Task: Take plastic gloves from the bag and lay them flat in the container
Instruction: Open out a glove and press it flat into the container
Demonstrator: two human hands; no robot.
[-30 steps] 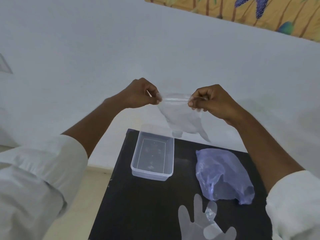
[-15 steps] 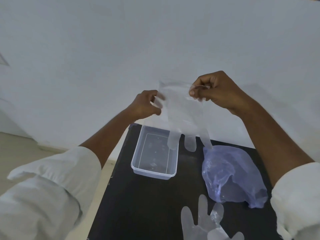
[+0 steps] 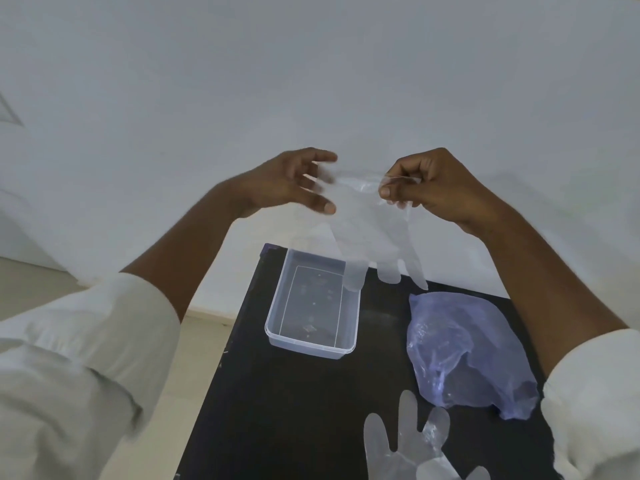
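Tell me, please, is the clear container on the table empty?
Empty: the clear container shows only its bare bottom; the held glove hangs above its far corner.

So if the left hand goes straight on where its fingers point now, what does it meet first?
Most likely the clear glove hanging from the right hand. The left hand has its fingers spread, pointing right at the glove's cuff edge. Depth is unclear, so it may already touch it.

No readable text, label, brand or number shows on anything in view

Head view, looking forward-down, close over table [image 3: 277,410].
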